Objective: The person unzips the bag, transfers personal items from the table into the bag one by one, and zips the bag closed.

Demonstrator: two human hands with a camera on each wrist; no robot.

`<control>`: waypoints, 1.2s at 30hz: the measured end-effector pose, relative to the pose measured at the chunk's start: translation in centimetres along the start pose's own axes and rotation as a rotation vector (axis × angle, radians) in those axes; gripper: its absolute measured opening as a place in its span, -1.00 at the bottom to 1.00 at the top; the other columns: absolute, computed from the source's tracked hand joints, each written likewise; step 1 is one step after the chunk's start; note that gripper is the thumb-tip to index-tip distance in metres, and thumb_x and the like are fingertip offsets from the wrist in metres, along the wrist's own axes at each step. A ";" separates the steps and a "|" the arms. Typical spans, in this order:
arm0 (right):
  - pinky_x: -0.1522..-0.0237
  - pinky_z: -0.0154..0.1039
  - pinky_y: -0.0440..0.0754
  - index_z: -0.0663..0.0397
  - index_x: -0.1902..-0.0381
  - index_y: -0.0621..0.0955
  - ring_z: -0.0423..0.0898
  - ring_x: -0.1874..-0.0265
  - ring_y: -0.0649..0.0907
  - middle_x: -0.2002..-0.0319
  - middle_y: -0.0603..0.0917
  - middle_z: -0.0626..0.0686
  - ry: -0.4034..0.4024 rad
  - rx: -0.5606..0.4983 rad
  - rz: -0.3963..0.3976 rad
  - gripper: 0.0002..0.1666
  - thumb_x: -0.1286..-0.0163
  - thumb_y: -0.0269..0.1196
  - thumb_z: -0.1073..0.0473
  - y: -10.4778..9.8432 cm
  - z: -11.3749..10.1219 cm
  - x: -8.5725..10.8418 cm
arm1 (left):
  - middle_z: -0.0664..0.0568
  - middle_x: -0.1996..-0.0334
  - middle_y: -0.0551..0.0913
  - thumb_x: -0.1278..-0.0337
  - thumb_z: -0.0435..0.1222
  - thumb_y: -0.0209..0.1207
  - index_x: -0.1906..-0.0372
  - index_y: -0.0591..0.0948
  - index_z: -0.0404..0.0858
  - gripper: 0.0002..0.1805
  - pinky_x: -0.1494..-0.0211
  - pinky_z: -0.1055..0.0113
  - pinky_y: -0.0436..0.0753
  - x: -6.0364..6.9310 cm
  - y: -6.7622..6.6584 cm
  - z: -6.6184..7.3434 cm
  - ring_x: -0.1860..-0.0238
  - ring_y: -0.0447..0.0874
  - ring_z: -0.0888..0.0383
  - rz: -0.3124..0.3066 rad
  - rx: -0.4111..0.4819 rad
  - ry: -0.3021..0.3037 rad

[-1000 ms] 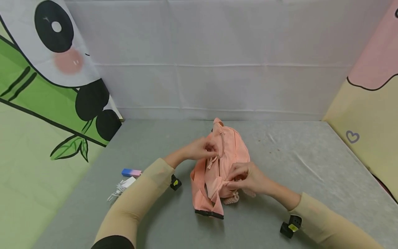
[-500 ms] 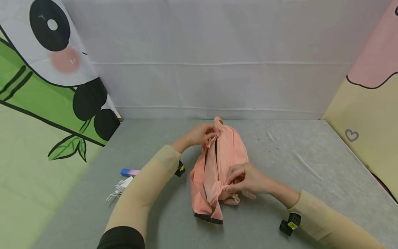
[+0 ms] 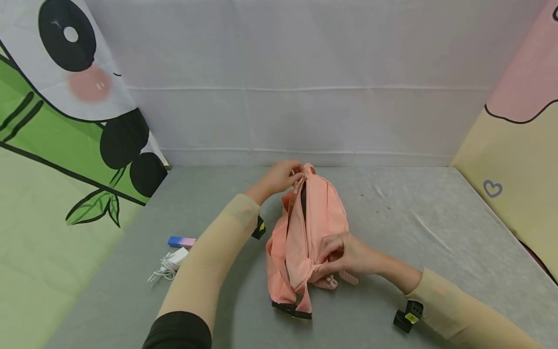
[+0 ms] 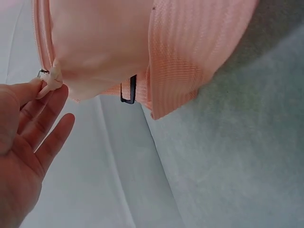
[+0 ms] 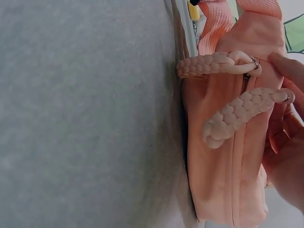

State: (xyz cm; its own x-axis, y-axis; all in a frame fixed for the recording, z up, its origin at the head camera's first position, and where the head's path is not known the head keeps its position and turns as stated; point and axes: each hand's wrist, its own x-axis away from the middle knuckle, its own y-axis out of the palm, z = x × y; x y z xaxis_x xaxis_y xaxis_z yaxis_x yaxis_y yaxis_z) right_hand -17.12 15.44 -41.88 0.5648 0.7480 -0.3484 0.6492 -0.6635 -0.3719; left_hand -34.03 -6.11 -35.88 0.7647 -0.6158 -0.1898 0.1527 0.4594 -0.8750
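A small pink backpack (image 3: 328, 206) lies on the grey table, its long zipper partly open along a dark gap (image 3: 303, 201). At the far end of that zipper my left hand (image 3: 279, 178) pinches the zipper pull (image 4: 55, 78), a short pale cord, between thumb and forefinger. Nearer me, my right hand (image 3: 348, 253) pinches the bag's fabric at the zipper's near end. Two braided pulls (image 5: 243, 111) hang beside the right hand on another zipper. A wide shoulder strap (image 3: 279, 278) droops at the bag's near left. What is inside the bag cannot be seen.
To the left of the bag lie a small blue-and-pink block (image 3: 180, 241) and a white charger with a coiled cable (image 3: 174, 259), partly beside my left sleeve. A pale cloth backdrop (image 3: 279, 111) rises behind the table (image 3: 392, 310).
My left hand has drawn the zipper pull away from me, from the bag's middle to its far end, and the dark gap has widened. My right hand has stayed at the near end.
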 end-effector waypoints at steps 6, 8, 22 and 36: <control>0.51 -0.34 0.50 0.18 0.35 0.76 -0.23 0.51 0.51 0.42 0.63 0.03 -0.003 -0.012 0.001 -0.95 -0.20 0.41 0.32 0.1 0.0 -0.1 | -0.02 0.32 0.63 -0.42 -0.33 0.07 0.17 0.60 -0.28 -0.88 0.28 0.30 0.58 0.6 0.2 -0.6 0.38 0.64 0.09 0.002 0.034 -0.005; 0.51 -0.34 0.50 0.17 0.35 0.76 -0.22 0.52 0.50 0.42 0.63 0.03 -0.002 -0.010 0.000 -0.96 -0.20 0.40 0.33 0.1 0.0 -0.1 | -0.03 0.29 0.64 -0.40 -0.33 0.10 0.15 0.60 -0.28 -0.89 0.22 0.28 0.58 0.7 0.3 -0.8 0.34 0.64 0.09 0.000 0.020 0.009; 0.50 -0.34 0.51 0.13 0.35 0.76 -0.23 0.51 0.51 0.42 0.63 0.01 0.013 -0.004 0.005 -0.96 -0.20 0.41 0.31 -0.2 -0.1 0.0 | 0.02 0.19 0.68 -0.30 -0.27 0.22 0.10 0.67 -0.24 -0.84 0.22 0.27 0.59 5.2 -0.3 -0.5 0.26 0.63 0.16 0.050 0.061 0.093; 0.51 -0.35 0.50 0.14 0.35 0.75 -0.23 0.53 0.51 0.42 0.62 0.01 0.033 -0.006 -0.001 -0.96 -0.21 0.41 0.31 -0.2 -0.1 -0.1 | 0.00 0.17 0.66 -0.23 -0.46 0.22 0.01 0.64 -0.26 -0.76 0.31 0.20 0.61 7.9 2.3 0.3 0.27 0.60 0.20 -0.077 0.228 0.248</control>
State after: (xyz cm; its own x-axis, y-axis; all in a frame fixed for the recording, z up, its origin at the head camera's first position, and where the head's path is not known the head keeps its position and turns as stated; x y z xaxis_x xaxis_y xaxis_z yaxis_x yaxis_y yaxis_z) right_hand -17.29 15.47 -41.71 0.5807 0.7486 -0.3200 0.6525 -0.6630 -0.3670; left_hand -27.49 -9.77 -39.25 0.5740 -0.7785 -0.2540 0.3619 0.5194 -0.7741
